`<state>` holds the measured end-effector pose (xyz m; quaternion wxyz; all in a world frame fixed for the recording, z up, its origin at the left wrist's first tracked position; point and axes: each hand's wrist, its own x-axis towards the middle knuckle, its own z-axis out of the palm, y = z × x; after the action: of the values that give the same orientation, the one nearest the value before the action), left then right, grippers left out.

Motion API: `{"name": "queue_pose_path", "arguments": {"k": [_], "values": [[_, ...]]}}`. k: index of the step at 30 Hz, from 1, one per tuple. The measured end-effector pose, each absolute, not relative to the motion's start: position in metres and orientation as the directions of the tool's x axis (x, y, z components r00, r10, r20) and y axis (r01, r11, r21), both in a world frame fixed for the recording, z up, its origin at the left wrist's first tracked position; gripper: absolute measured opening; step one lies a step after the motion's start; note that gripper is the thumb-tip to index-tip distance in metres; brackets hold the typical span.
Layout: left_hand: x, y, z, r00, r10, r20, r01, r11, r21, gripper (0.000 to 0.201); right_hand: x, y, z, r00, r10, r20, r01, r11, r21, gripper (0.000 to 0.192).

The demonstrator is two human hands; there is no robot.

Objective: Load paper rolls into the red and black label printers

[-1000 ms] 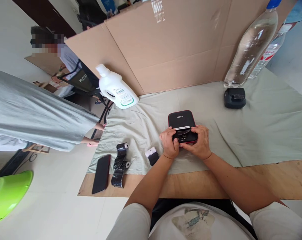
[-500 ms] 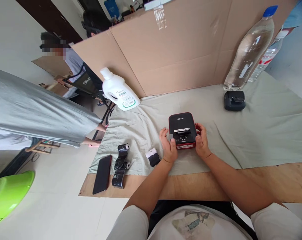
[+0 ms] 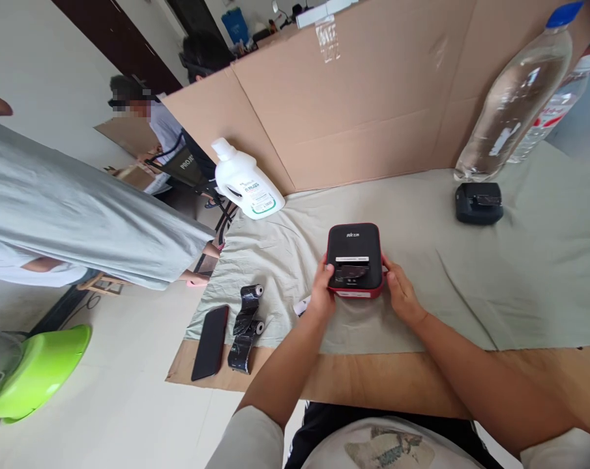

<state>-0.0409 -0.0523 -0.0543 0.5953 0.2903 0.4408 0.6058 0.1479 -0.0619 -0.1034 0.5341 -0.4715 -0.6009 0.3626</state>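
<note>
A small black label printer (image 3: 354, 244) with a red rim lies on the cloth in front of me. A dark strip (image 3: 352, 272) sticks out of its slot, below a white edge. My left hand (image 3: 323, 290) grips the printer's left side, thumb on the top edge. On the opposite side, my right hand (image 3: 405, 294) has its fingers closed against the red rim. A small white-and-black label piece (image 3: 302, 305) is partly hidden behind my left hand. Two joined black label rolls (image 3: 246, 329) rest farther left, beside a dark phone (image 3: 210, 342).
A white jug (image 3: 250, 185) stands at the far left, before a cardboard panel (image 3: 363, 117). Large water bottles (image 3: 519, 98) and a dark box-shaped device (image 3: 479, 203) are at the right. A person in grey (image 3: 89, 202) stands left of the table, near a green basin (image 3: 45, 378).
A dark strip now extends from the printer's slot, covering part of its buttons. My left hand has closed in on the printer's side. The view has shifted slightly.
</note>
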Motion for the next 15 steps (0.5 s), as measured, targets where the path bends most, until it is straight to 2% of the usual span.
{"name": "queue_pose_path", "arguments": {"k": [3, 5, 8, 15], "values": [[-0.071, -0.012, -0.048, -0.229, 0.919, -0.320, -0.601, 0.125, 0.789, 0.021, 0.145, -0.065, -0.105, -0.145, 0.955, 0.260, 0.256, 0.290, -0.922, 0.063], [-0.097, 0.023, -0.042, -0.294, 0.887, -0.357, -0.636, 0.097, 0.766, 0.013, 0.144, -0.066, -0.107, -0.180, 0.966, 0.184, 0.308, 0.233, -0.922, 0.062], [-0.138, 0.076, -0.027, -0.387, 0.853, -0.352, -0.625, 0.038, 0.780, 0.012, 0.144, -0.066, -0.106, -0.222, 0.968, 0.118, 0.369, 0.195, -0.909, 0.056], [-0.207, 0.151, -0.010, -0.578, 0.728, -0.369, -0.495, 0.046, 0.868, 0.016, 0.144, -0.066, -0.093, -0.327, 0.937, 0.120, 0.427, 0.260, -0.866, 0.040]]}}
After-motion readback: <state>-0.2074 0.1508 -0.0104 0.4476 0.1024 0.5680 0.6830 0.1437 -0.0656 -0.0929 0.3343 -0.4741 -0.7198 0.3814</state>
